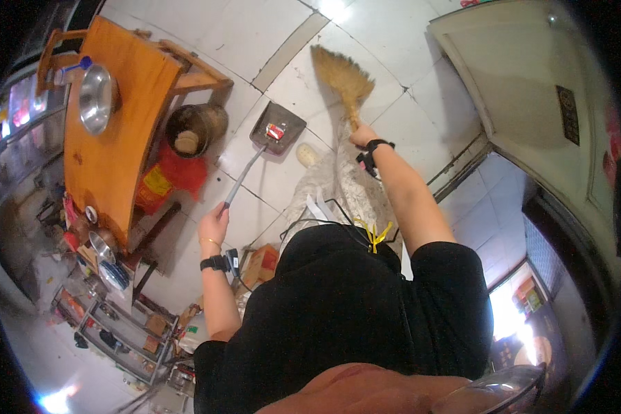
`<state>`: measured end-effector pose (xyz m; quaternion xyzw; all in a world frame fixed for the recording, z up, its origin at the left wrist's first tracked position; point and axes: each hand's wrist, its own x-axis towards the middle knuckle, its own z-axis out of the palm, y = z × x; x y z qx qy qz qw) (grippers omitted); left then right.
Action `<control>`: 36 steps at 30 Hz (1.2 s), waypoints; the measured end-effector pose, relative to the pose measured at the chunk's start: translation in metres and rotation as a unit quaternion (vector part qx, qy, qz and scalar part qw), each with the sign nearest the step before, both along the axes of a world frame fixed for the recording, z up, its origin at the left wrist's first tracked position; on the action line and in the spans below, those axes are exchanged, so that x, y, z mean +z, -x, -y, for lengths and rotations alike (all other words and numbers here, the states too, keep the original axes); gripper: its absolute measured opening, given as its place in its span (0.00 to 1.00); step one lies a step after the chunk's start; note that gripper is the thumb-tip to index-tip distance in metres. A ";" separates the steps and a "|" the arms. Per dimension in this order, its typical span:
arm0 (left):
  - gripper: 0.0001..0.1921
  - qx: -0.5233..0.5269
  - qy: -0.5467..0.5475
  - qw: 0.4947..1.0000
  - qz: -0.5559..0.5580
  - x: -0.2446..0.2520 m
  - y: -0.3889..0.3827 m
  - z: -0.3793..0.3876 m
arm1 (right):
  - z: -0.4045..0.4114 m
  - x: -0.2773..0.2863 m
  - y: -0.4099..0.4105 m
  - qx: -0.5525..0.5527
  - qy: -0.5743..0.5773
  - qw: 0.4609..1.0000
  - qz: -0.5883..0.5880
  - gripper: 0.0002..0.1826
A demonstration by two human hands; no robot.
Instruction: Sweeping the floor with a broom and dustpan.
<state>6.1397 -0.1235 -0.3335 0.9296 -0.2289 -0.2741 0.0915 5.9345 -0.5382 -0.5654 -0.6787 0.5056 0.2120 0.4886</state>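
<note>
My left hand [213,224] grips the grey handle [242,178] of a long-handled dustpan. The dark dustpan [265,116] is down at the tiled floor, and a red and white wrapper [275,131] lies in it among small bits of debris. In my right hand [364,135] is the short handle of a straw broom [344,75]. Its fanned bristles point away from me, to the right of the dustpan and apart from it. Whether the bristles touch the floor I cannot tell. Some dark specks lie on the tiles near the bristles.
On the left stands a wooden table [119,98] bearing a steel bowl [96,99]. A bin [187,130] and a red plastic bag [183,173] are beside it. A pale door [538,77] is at right. Behind my left arm are a cardboard box [262,263] and a metal rack [124,357].
</note>
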 end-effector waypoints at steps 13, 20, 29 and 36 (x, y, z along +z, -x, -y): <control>0.16 0.005 0.021 1.000 -0.014 -0.048 -0.008 -0.037 | -0.108 0.109 0.087 -0.123 -0.356 0.914 0.147 0.42; 0.16 0.020 0.015 0.999 -0.024 -0.034 0.000 -0.052 | -0.093 0.091 0.100 -0.140 -0.191 0.964 0.120 0.42; 0.15 0.006 -0.018 1.000 0.018 -0.035 0.011 -0.044 | -0.154 0.001 0.030 0.121 0.146 0.981 -0.052 0.27; 0.14 0.022 0.005 1.000 0.016 -0.045 0.005 -0.044 | -0.112 0.076 0.048 0.193 -0.153 0.968 0.043 0.39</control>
